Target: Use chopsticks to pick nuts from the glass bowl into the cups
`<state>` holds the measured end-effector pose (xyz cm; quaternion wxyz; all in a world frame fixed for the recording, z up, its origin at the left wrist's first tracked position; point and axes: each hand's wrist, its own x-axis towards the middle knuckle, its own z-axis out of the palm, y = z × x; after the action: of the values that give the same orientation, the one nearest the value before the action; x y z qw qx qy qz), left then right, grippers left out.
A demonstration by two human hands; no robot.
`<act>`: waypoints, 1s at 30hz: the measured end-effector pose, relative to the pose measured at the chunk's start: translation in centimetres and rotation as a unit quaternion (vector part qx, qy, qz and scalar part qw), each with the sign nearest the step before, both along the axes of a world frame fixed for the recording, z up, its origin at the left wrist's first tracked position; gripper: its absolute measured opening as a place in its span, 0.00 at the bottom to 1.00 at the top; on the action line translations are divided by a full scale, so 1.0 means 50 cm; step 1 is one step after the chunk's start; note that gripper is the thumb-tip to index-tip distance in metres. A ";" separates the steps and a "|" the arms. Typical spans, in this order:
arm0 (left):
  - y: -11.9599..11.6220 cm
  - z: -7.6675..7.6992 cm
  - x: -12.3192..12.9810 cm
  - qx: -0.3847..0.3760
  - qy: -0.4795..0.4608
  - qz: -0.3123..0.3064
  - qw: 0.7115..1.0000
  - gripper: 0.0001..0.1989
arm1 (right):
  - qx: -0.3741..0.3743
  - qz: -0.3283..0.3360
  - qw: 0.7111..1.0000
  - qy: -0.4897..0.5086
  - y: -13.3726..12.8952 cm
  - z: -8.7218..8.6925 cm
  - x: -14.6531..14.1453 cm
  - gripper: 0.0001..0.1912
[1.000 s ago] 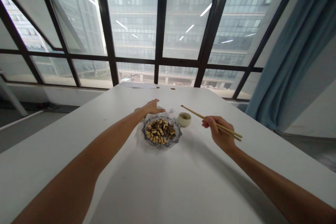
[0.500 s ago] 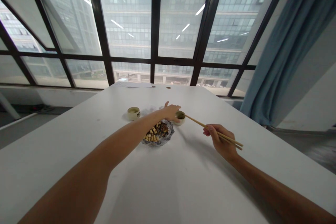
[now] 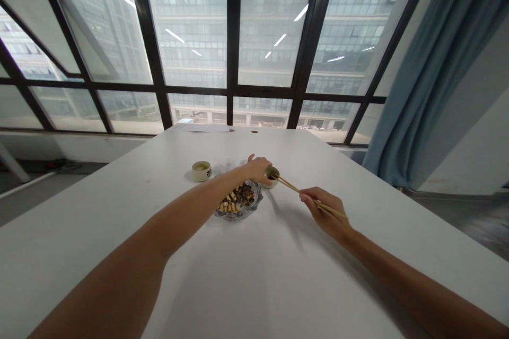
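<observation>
My left hand [image 3: 259,170] reaches over the table and grips the left side of a small round cup [image 3: 271,174]. The wooden chopsticks [image 3: 289,185] are held in my right hand [image 3: 324,209], their tips at the cup's opening; what lies inside is too small to tell. Below my left forearm sits a crinkled clear dish [image 3: 238,215] of yellowish pieces [image 3: 229,205] and darker brown bits [image 3: 249,195], partly hidden by the arm. A second pale-green cup [image 3: 201,171] with dark marks stands left of the forearm.
The white table [image 3: 222,280] extends towards large windows. Papers [image 3: 204,128] lie at its far edge, near a small round brown spot [image 3: 254,132]. A blue curtain [image 3: 421,79] hangs at the right.
My right hand has moved left and slightly up with the chopsticks, whose tips are now further over the cup's opening. My left hand stays at the cup.
</observation>
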<state>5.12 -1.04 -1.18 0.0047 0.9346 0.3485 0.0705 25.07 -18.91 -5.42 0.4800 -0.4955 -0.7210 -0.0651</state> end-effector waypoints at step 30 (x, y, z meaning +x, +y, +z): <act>0.021 -0.160 -0.422 0.025 -0.347 0.270 0.898 0.38 | -0.046 0.164 0.971 -0.169 0.027 0.108 -0.183 0.21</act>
<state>-16.00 0.00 -9.19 0.0828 0.7205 0.5621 0.3976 15.94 -17.57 0.00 0.3319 -0.3740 -0.8653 -0.0350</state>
